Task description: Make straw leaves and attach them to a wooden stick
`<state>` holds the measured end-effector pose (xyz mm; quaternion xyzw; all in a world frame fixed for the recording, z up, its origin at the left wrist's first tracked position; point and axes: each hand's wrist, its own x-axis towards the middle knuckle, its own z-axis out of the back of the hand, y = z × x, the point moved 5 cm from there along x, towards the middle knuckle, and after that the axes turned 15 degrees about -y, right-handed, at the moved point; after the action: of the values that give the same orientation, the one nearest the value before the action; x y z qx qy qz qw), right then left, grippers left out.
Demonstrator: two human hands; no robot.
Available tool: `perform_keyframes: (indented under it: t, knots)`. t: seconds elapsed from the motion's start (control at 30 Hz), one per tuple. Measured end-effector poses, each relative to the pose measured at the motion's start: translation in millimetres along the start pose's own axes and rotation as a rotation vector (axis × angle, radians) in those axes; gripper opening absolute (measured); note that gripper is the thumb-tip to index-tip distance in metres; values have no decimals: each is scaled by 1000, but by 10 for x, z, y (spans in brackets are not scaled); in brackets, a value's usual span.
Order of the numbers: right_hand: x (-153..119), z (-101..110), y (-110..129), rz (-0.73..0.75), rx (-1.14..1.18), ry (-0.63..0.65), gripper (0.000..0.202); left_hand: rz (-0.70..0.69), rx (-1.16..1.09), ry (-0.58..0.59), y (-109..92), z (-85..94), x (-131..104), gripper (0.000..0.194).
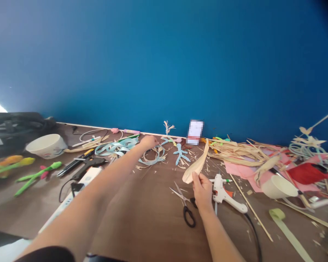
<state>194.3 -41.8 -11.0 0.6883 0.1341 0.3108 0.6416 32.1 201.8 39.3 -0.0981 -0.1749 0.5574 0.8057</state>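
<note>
A pale, dry husk leaf (pixel 195 168), broad below and narrowing upward, is pinched in my right hand (pixel 202 191). My left hand (pixel 150 141) reaches to the back of the table, beside a loop of light blue ribbon (pixel 153 158) and a small blue twisted figure (pixel 181 154). Its fingers are small and blurred, so what they hold, if anything, cannot be made out. Open scissors (pixel 183 199) with black handles lie just left of my right hand. On its other side rests a white glue gun (pixel 225 194).
A white bowl (pixel 47 146), a black glue gun (pixel 89 168) and a power strip (pixel 71 196) are at the left. Piled husks (pixel 235 153), pink sheets (pixel 240 171) and a white cup (pixel 278 187) lie at the right. A blue wall (pixel 164 65) rises behind the table.
</note>
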Motion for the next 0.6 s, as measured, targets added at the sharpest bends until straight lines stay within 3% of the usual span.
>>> perform_keyframes:
  t: [0.13,0.27,0.37,0.47,0.6]
  knots:
    - [55,32,-14,5,4,-22,38,86,-32,44,-208,-346,80,31]
    - [50,25,-23,4,8,-18,38,194,-143,22,-142,-333,105,33]
    - [37,24,-23,3,16,-26,38,297,-268,-47,9,-76,202,30]
    - [33,21,-18,6,18,-25,37,401,-385,-202,236,354,304,20]
    - [31,9,-17,7,14,-12,38,519,-453,-425,729,952,268,21]
